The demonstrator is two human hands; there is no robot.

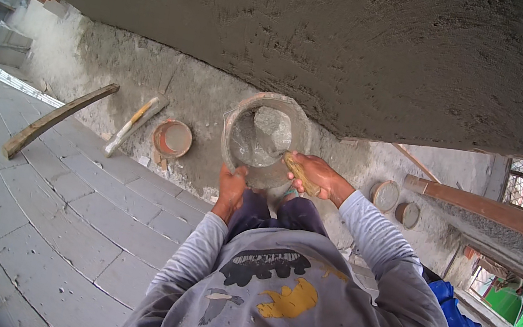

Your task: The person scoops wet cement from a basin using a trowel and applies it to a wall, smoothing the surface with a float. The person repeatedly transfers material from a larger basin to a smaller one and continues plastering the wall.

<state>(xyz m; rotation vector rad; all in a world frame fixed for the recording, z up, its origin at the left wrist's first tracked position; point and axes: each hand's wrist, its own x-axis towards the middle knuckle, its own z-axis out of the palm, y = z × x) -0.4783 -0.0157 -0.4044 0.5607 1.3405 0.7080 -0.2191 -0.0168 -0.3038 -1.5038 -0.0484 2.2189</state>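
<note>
A round grey bucket (305,133) caked with cement stands in front of me at the foot of the wall. Wet grey mortar (256,152) lies inside it. On its near left rim my left hand (230,189) is closed, thumb near the edge. My right hand (315,176) is wrapped round the worn wooden handle of a trowel (300,175) at the bucket's right side. The trowel's blade reaches into the bucket and is hard to tell apart from the mortar.
A freshly plastered wall (361,49) rises beyond the bucket. To the left are a small orange bucket (172,138), a paint-stained stick (134,123) and a curved wooden beam (59,121). Two round containers, one (385,195) nearer, sit at right. A person in blue (456,317) is behind, lower right.
</note>
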